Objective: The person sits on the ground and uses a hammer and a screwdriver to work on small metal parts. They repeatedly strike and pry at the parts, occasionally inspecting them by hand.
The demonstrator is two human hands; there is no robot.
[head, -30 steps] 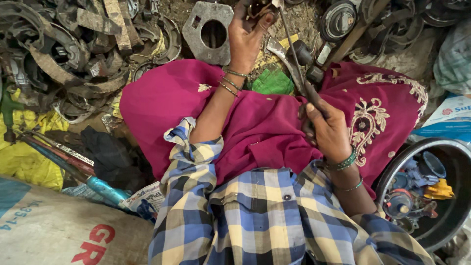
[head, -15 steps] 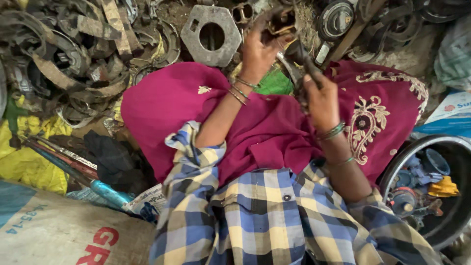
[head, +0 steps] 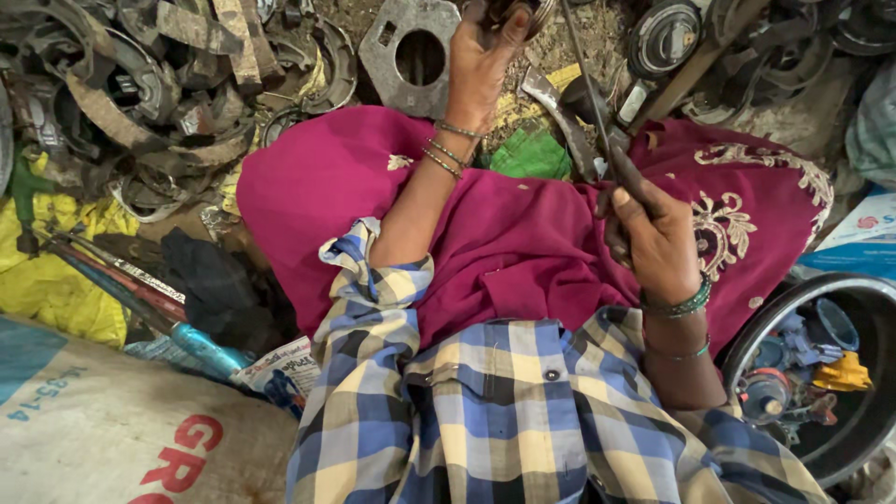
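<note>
Gripping one small metal part [head: 511, 11], the left hand [head: 481, 56] was clenched; the right hand [head: 653, 233] closed around one thin rod [head: 583, 79]. Three bangles [head: 446, 149] circled the left wrist.

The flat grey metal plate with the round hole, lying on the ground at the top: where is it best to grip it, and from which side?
Probably grip the metal plate at its lower edge, nearest the pink cloth, from the person's side. That edge looks bare, and the round hole gives fingers a hook; scrap metal crowds its left.
</note>
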